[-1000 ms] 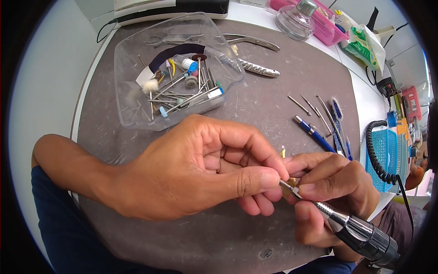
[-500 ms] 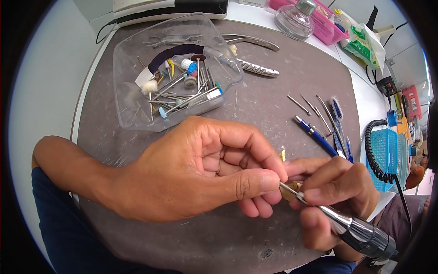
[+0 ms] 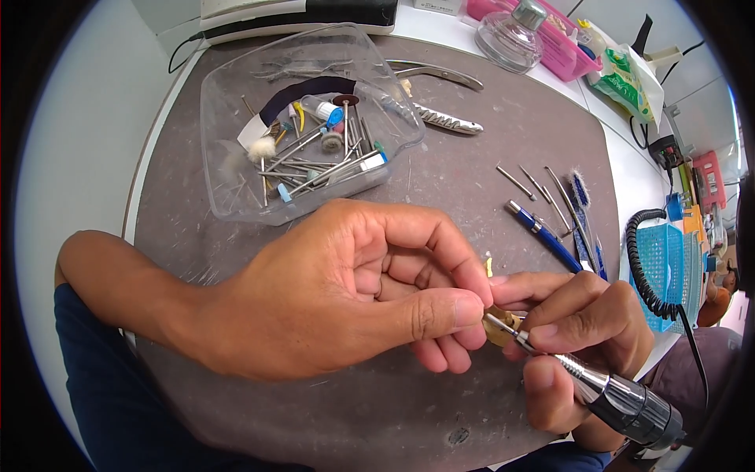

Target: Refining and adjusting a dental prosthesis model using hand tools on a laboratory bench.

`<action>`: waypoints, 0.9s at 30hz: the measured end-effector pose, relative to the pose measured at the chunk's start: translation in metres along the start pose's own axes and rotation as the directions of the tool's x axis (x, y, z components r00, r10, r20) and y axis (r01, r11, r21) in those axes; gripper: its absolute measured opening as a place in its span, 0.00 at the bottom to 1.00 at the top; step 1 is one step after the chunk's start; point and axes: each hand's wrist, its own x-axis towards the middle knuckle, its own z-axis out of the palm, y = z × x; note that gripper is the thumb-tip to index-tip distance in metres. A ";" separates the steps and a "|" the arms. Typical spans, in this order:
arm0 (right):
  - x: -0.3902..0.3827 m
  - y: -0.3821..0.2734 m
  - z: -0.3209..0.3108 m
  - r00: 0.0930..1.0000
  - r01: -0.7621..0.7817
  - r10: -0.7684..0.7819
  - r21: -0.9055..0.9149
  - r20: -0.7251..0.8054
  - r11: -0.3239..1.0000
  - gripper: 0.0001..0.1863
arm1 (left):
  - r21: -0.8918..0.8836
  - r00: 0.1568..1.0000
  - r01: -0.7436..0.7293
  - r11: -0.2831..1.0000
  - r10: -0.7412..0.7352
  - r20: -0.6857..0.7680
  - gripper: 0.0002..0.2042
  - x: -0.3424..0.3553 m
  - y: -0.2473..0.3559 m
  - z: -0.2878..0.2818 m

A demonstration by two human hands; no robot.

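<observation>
My left hand [image 3: 314, 291] is closed, its thumb and forefinger pinched at the end of a thin metal bur [image 3: 501, 325]. The bur's shank runs into the nose of a silver and black rotary handpiece [image 3: 609, 393]. My right hand [image 3: 594, 326] grips this handpiece near its nose, with the thumb on top and fingers beneath. A tan-gold piece [image 3: 499, 335] shows behind the bur, between the two hands; most of it is hidden. The bur's tip is covered by my left fingertips.
A clear plastic tray [image 3: 212, 177] of burs and polishing tips stands at far left. Behind it lie metal pliers [image 3: 440, 75] and a silver handle [image 3: 448, 120]. Loose burs [image 3: 515, 181], a blue pen [image 3: 543, 234] and a blue brush [image 3: 580, 193] lie right. A glass bottle [image 3: 510, 38] stands behind.
The handpiece and my right hand have shifted slightly right, and a little more of the tan-gold piece shows. My left hand keeps its pinch at nearly the same spot.
</observation>
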 end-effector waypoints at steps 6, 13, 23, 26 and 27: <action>0.003 0.003 0.005 0.999 0.031 -0.031 -0.022 -0.031 0.999 0.13 | -0.011 1.000 -0.001 1.000 0.001 0.005 0.09 0.000 -0.001 0.000; 0.015 0.006 -0.002 0.983 0.168 -0.163 -0.069 0.079 0.983 0.13 | 0.033 1.000 -0.019 0.999 0.019 0.002 0.08 0.001 -0.001 0.002; 0.008 0.006 0.004 0.995 0.099 -0.100 -0.099 -0.002 0.990 0.13 | 0.033 0.999 -0.032 0.999 0.031 0.023 0.08 0.001 -0.003 -0.001; 0.007 0.006 0.004 0.998 0.048 -0.050 -0.049 -0.038 0.998 0.13 | 0.040 0.999 -0.029 0.999 0.028 0.030 0.08 0.001 -0.002 -0.001; 0.009 0.008 0.002 0.996 0.092 -0.093 -0.079 -0.014 0.993 0.13 | 0.049 0.999 -0.025 0.998 0.023 0.037 0.08 0.001 -0.002 -0.001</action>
